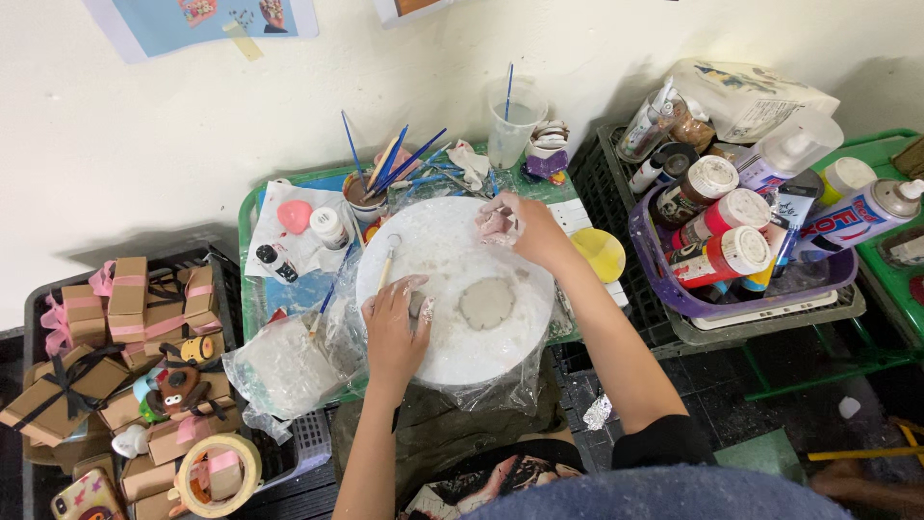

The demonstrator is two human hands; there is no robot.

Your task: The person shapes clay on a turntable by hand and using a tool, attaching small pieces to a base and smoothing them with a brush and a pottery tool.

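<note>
Two hands on one white round board (438, 241): left hand (393, 323) pinches one grey clay lump (417, 305), right hand (525, 226) grips another.

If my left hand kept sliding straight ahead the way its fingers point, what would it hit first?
The left hand points up the white round board, toward the wall. First in line looks like the brush lying on the board just past its fingertips, though height is hard to judge from above.

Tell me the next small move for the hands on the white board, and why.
Probably bring the right hand back to the flat clay piece: it sits at the round white board's far edge, while the left hand rests beside the clay.
</note>
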